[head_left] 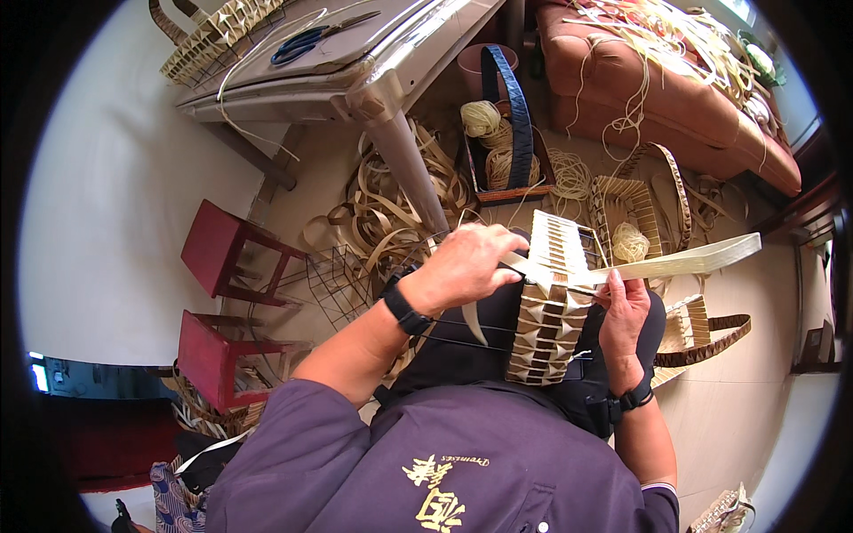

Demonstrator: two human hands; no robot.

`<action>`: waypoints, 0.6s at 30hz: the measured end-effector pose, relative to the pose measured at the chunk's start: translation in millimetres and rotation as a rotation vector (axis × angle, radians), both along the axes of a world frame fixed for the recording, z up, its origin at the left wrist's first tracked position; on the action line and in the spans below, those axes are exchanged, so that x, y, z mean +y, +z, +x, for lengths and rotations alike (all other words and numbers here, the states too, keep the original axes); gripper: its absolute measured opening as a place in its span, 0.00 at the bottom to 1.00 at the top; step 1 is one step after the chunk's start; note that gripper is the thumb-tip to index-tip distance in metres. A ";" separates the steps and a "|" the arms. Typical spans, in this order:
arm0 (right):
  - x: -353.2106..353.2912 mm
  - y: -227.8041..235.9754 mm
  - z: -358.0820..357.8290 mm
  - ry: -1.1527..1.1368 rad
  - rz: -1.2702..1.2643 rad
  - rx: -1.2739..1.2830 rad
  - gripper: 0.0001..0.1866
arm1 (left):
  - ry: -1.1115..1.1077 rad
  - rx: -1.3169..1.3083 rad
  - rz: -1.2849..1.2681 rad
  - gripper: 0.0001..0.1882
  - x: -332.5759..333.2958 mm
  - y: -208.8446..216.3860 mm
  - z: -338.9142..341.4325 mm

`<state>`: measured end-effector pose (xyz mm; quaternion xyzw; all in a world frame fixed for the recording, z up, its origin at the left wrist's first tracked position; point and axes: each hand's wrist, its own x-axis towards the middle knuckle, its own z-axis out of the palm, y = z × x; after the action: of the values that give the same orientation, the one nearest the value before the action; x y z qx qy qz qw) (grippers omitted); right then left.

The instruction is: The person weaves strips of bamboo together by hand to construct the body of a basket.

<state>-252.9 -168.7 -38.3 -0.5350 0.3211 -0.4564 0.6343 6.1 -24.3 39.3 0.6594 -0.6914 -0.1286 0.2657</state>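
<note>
A partly woven basket [553, 327] of cream and brown strips on a dark wire frame rests across my lap. At its left side, my left hand [471, 263] is closed, pinching a pale flat strip [475, 322] whose loose end hangs below the fingers. On the opposite side my right hand [625, 313] pinches a wide pale strip [689, 259] between thumb and fingers, close to the basket's edge. That strip runs out to the right in a folded loop. Whether both hands hold the same strip, I cannot tell.
A table [391, 89] bears blue-handled scissors [302, 46]. Beneath it lie heaped brown strips [391, 191]. Ahead stands a basket of cord [520, 188]; woven baskets [653, 213] sit to the right. Two red stools [218, 249] and a wire frame [338, 284] are left, a strip-covered sofa [657, 98] far right.
</note>
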 end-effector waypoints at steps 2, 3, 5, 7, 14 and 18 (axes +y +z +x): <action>0.9 1.7 0.5 0.001 -0.018 0.001 0.05 | 0.010 0.049 0.041 0.17 -4.8 -1.1 -5.1; 1.5 2.2 0.8 -0.011 0.010 -0.009 0.05 | 0.040 0.000 0.060 0.15 -7.2 -3.1 -5.7; 1.1 2.9 0.2 -0.028 0.039 -0.019 0.05 | 0.062 -0.007 0.059 0.07 -15.4 -9.5 -1.3; 0.2 4.0 -0.8 -0.009 0.072 -0.032 0.05 | 0.032 -0.009 0.008 0.07 -18.0 -15.7 0.9; 0.0 -0.1 -3.9 0.012 0.078 -0.085 0.06 | -0.202 0.129 0.031 0.13 -31.8 -20.1 -25.5; 0.3 -1.4 -4.5 -0.001 0.092 -0.096 0.06 | -0.233 -0.020 -0.040 0.13 -30.2 -25.3 -26.6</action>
<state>-257.4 -168.4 -39.7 -0.4827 0.3109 -0.4667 0.6727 -20.6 -54.4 14.0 0.5705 -0.7684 -0.1383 0.2551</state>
